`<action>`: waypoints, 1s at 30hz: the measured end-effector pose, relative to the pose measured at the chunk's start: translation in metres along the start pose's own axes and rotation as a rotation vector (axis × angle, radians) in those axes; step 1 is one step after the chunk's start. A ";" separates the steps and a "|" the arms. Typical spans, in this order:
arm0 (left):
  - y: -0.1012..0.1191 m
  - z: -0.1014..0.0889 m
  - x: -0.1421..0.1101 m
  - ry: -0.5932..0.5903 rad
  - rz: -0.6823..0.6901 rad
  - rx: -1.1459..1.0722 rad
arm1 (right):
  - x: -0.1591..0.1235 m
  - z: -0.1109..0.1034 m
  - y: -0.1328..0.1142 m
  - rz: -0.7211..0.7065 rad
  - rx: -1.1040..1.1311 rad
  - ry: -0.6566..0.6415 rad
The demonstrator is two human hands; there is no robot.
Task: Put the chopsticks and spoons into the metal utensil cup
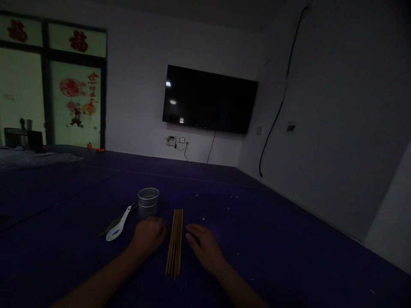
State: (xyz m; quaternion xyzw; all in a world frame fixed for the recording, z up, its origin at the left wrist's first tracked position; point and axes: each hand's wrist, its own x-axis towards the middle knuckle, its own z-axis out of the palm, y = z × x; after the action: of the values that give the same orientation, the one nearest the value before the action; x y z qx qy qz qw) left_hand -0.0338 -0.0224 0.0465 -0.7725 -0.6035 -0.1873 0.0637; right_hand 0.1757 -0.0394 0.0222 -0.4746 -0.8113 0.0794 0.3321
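Note:
A bundle of several wooden chopsticks [174,241] lies lengthwise on the dark blue table [272,248] between my two hands. My left hand [148,236] rests just left of the bundle with its fingers curled into a loose fist; nothing shows in it. My right hand [203,247] lies flat on the table just right of the bundle, fingers stretched toward the sticks. Beyond my left hand stands a small metal cup [148,202]. A white ceramic spoon [118,225] lies left of the cup, beside a dark metal utensil [113,223].
The room is dim. A black television [208,99] hangs on the far wall above a wall socket [177,140] with a cable. Glass doors with red paper decorations [77,102] stand at the far left. A white wall [337,149] runs along the table's right edge.

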 end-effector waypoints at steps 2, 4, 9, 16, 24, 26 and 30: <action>-0.015 -0.011 0.000 -0.047 -0.106 0.088 | 0.001 0.001 0.001 0.006 0.007 0.010; -0.031 -0.023 0.000 -0.045 -0.193 0.124 | 0.002 0.001 0.001 0.006 0.008 0.022; -0.063 -0.043 -0.002 0.006 -0.392 0.200 | 0.005 0.000 0.000 -0.001 -0.052 0.044; -0.076 -0.032 -0.001 0.003 -0.454 0.221 | 0.005 -0.002 0.001 0.034 -0.144 0.065; -0.078 -0.028 0.001 -0.022 -0.444 0.249 | 0.005 0.004 0.002 0.006 -0.212 0.062; -0.076 -0.029 0.001 -0.007 -0.451 0.258 | 0.005 0.004 0.002 -0.001 -0.221 0.074; -0.074 -0.030 0.003 0.080 -0.438 0.286 | 0.004 0.004 0.000 -0.013 -0.224 0.098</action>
State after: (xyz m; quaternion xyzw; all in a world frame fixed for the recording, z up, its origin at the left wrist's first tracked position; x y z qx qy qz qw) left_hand -0.1104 -0.0101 0.0663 -0.5983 -0.7737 -0.1400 0.1540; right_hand 0.1722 -0.0348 0.0212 -0.5069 -0.8008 -0.0371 0.3170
